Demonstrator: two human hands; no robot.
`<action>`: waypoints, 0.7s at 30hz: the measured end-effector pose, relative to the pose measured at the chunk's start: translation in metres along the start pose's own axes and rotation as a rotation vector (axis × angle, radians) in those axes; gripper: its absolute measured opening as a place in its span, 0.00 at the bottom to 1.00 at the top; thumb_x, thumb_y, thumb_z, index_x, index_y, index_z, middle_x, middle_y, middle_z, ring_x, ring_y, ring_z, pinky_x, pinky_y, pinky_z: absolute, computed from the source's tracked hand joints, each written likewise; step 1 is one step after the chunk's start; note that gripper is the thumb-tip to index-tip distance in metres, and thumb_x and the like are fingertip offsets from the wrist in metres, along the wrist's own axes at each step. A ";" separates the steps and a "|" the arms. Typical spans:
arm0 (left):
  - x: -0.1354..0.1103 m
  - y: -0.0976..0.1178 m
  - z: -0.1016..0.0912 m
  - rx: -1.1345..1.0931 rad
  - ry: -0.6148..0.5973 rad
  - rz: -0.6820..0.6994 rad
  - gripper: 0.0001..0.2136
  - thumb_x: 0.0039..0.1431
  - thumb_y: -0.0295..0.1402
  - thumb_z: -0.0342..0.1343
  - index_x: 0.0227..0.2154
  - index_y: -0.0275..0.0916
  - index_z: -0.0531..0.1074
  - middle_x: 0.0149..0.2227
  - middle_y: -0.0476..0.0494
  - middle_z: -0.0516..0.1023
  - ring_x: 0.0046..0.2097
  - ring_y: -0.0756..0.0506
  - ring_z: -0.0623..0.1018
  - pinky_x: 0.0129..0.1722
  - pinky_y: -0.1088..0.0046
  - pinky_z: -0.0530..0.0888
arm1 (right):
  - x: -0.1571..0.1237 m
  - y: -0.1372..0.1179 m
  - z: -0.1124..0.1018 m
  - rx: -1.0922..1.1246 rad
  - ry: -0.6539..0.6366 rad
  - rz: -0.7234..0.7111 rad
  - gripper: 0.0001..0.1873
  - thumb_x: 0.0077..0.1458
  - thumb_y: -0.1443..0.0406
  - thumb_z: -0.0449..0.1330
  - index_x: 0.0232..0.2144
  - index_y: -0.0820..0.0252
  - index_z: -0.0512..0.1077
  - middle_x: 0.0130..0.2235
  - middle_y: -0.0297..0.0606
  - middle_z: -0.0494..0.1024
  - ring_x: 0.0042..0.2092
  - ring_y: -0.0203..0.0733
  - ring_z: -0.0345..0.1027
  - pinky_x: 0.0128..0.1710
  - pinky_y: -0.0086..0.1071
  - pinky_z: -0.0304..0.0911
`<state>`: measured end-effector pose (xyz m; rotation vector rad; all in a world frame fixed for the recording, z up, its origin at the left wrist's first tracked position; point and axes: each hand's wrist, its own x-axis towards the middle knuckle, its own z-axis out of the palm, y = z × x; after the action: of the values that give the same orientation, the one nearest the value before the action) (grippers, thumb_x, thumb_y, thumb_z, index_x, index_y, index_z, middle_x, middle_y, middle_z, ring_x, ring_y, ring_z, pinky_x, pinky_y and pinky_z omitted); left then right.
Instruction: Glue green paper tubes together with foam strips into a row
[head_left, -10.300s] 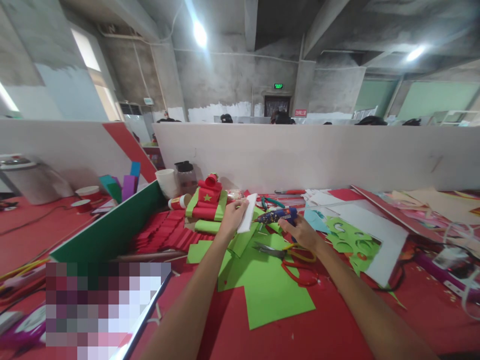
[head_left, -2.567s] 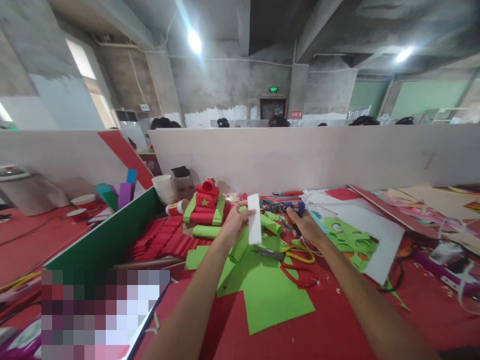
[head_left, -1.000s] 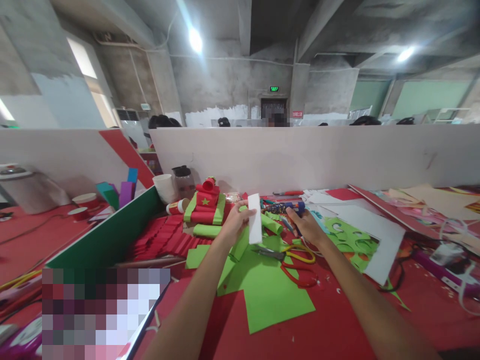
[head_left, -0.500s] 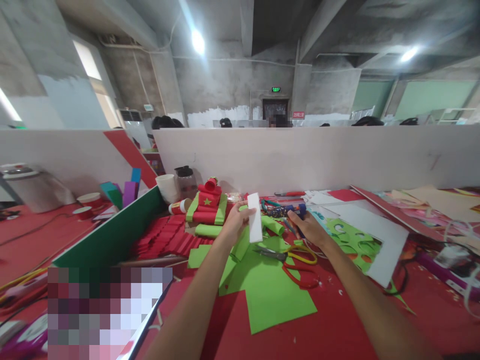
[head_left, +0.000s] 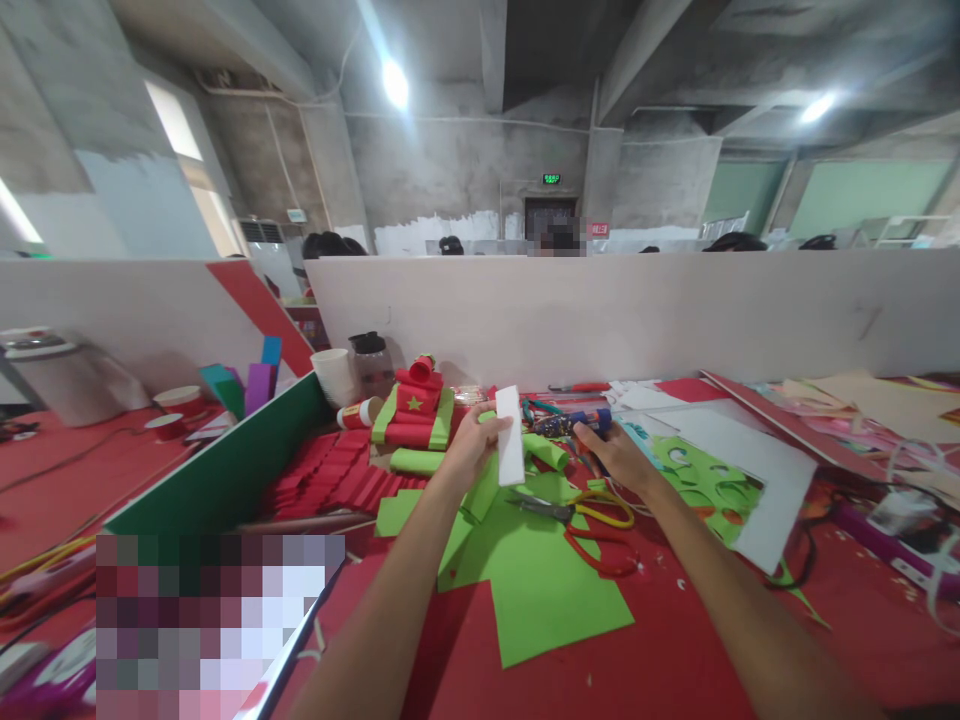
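Observation:
My left hand point(head_left: 475, 447) is closed on a white rectangular strip point(head_left: 511, 437), held upright over the green sheets. My right hand point(head_left: 613, 452) grips a dark blue glue gun point(head_left: 568, 424), its front end pointing left towards the strip, with a gap between them. Below the hands lies a cut green sheet point(head_left: 551, 610). Scissors with yellow and red handles point(head_left: 600, 565) rest on it, their blades pointing left. Rolled green pieces point(head_left: 547, 450) sit just behind the strip. Left of them stands a red and green rolled construction point(head_left: 415, 405) with a yellow star.
Folded red pieces point(head_left: 330, 475) lie at the left beside a green board point(head_left: 217, 465). White cups point(head_left: 334, 375) and a bottle point(head_left: 371, 365) stand behind. A white sheet point(head_left: 780, 480) and a punched green sheet point(head_left: 694, 480) lie right. A white partition point(head_left: 637, 310) closes off the back.
Both hands, the white strip and the glue gun keep practically the same positions. Beyond the partition, a person's head has shifted slightly.

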<state>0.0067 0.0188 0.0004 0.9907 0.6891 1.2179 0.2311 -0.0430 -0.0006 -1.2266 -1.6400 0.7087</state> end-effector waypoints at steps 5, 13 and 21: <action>0.003 -0.001 -0.004 -0.007 0.014 0.014 0.24 0.43 0.24 0.67 0.43 0.37 0.65 0.28 0.47 0.77 0.27 0.49 0.77 0.27 0.76 0.72 | -0.001 -0.003 -0.002 -0.042 -0.035 -0.008 0.25 0.57 0.48 0.54 0.17 0.58 0.63 0.15 0.30 0.65 0.16 0.34 0.58 0.19 0.29 0.56; 0.006 -0.002 -0.006 -0.013 0.008 0.017 0.23 0.41 0.24 0.67 0.42 0.37 0.65 0.29 0.46 0.78 0.27 0.48 0.78 0.26 0.77 0.72 | 0.001 0.003 0.000 -0.008 -0.019 0.005 0.25 0.58 0.48 0.53 0.18 0.58 0.62 0.14 0.28 0.63 0.16 0.34 0.58 0.18 0.28 0.54; 0.004 0.002 -0.002 -0.111 0.067 0.002 0.20 0.45 0.21 0.65 0.40 0.37 0.64 0.29 0.48 0.77 0.28 0.50 0.78 0.28 0.79 0.72 | -0.003 -0.001 -0.002 -0.001 -0.107 0.010 0.25 0.56 0.47 0.55 0.17 0.57 0.62 0.16 0.28 0.63 0.16 0.33 0.57 0.17 0.28 0.54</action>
<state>0.0046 0.0234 0.0016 0.8623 0.6653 1.2823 0.2332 -0.0461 0.0001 -1.2166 -1.7226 0.7920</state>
